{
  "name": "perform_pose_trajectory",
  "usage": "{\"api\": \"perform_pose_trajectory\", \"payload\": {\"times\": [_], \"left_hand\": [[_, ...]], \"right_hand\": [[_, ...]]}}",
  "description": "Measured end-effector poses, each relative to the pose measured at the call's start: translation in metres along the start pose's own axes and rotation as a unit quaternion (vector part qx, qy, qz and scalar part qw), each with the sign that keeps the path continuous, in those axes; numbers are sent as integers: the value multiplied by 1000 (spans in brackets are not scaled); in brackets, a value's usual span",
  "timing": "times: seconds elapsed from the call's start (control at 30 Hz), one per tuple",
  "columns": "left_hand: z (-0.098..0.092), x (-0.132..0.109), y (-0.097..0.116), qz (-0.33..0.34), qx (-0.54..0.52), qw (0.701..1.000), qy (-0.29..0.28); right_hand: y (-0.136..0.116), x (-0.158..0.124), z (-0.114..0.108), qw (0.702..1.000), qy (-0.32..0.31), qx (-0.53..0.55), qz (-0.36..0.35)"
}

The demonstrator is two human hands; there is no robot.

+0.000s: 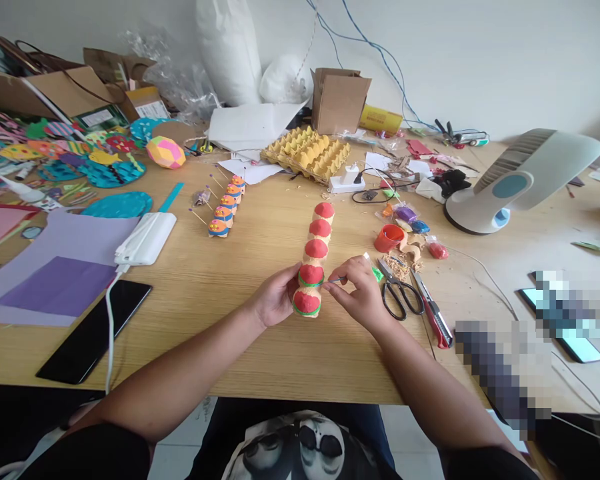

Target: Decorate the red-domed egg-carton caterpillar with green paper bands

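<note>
The person's left forearm and right forearm both reach forward, slanting inward. The left hand is curled in a grip, its fingers partly hidden. Close to it, without touching, the right hand pinches with thumb and forefinger, the other fingers bent.

The left hand holds a long bumpy strip by its side. The strip has five red bumps in a row. The two bumps nearest the person have green edges. The right hand pinches a thin stick close to the second bump. Black scissors and a red cutter lie to the right, near a red cup. To the left stands a little row of orange and blue bumps with pins sticking out. A yellow egg tray sits farther back.
</note>
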State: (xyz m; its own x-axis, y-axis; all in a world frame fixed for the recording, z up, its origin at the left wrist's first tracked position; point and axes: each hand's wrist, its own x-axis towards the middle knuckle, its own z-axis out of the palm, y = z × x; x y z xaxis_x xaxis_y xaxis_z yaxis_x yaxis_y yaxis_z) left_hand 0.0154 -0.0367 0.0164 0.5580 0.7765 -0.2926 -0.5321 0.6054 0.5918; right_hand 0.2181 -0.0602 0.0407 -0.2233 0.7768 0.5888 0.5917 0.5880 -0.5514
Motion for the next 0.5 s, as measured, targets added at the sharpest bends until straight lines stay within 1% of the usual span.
{"api": "perform_pose_trajectory", "payload": {"times": [0.2, 0.33, 0.5], "left_hand": [[3, -2, 1, -12, 2, 1000, -8], [5, -3, 2, -16, 7, 1000, -3], [8, -4, 3, -28, 15, 999, -11]], "right_hand": [[-2, -2, 0, 1000, 8, -18, -8], [-2, -1, -1, 1000, 0, -21, -5], [1, -1, -1, 1000, -13, -24, 2]]}}
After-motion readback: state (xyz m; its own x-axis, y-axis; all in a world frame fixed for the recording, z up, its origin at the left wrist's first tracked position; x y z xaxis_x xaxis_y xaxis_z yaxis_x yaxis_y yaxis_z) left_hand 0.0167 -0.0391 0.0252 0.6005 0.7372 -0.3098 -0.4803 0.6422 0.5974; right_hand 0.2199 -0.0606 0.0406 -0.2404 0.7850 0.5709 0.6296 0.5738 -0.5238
